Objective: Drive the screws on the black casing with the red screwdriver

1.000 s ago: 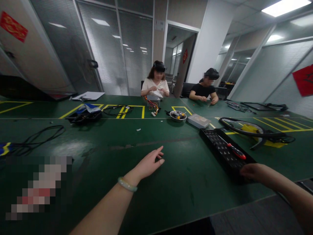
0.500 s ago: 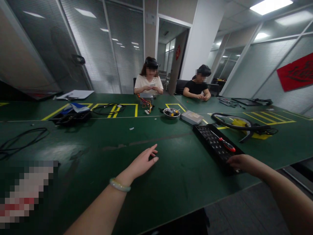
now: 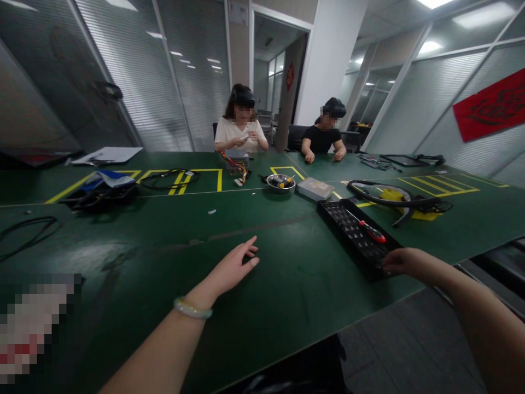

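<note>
My left hand (image 3: 234,268) is over the green table (image 3: 287,323), its fingers loosely apart and nothing in it. A pale green bangle (image 3: 192,309) circles that wrist. On the right, my right hand (image 3: 406,261) reaches to the near end of a long black tray (image 3: 324,210) with its fingers curled together. Their tips are down inside the tray's edge, so whatever they pinch is hidden. Rows of small metal pieces, too small to name, line the tray. Across it lies a screwdriver (image 3: 372,231) with a red and black handle.
Beyond the tray are a grey box (image 3: 315,189) and a metal bowl (image 3: 281,184) of small parts. A black hoop-shaped thing (image 3: 379,192) lies to the right. Left are a black tray with blue cloth (image 3: 104,186) and cables (image 3: 28,235). Two people sit opposite.
The view has shifted, so everything appears slightly further left and higher. My right hand has edged a little right at the tray's end. My left hand keeps its pose.
</note>
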A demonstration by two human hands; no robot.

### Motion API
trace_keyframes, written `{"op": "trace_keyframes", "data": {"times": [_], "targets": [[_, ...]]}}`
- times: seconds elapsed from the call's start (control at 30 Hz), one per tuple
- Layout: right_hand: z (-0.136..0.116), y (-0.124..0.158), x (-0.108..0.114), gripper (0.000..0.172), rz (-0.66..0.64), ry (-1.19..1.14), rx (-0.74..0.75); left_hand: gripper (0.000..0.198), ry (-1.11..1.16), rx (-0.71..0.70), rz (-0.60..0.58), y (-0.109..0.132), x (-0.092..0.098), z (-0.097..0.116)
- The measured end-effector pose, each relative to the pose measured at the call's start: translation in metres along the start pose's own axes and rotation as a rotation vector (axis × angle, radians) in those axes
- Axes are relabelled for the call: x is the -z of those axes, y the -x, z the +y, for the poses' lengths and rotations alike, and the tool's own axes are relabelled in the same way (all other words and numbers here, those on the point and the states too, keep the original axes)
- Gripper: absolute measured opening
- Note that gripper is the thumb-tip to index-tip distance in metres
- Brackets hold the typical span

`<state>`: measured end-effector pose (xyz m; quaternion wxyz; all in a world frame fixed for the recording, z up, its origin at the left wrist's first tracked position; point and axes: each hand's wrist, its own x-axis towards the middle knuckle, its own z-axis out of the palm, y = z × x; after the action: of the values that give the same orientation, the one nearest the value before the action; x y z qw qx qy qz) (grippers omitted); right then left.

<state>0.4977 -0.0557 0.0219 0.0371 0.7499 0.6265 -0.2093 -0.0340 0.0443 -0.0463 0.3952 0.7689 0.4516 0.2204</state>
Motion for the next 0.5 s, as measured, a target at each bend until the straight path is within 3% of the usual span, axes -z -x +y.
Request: {"op": "trace_keyframes", "data": {"times": [0.2,0.37,0.5], "targets": [[-0.007,-0.001,-0.003,0.027,0.040,0.032,0.016,0.070,-0.005,-0.005,0.002,-0.001,0.000,-0.003],[0.024,0.001,0.013,0.030,0.200,0.143,-0.173,0.070,-0.015,-0.003,-0.001,-0.002,-0.001,0.001],[0.044,0.001,0.010,0.022,0.209,0.181,-0.206,0.069,-0.018,-0.005,-0.001,-0.002,-0.001,0.001]]}}
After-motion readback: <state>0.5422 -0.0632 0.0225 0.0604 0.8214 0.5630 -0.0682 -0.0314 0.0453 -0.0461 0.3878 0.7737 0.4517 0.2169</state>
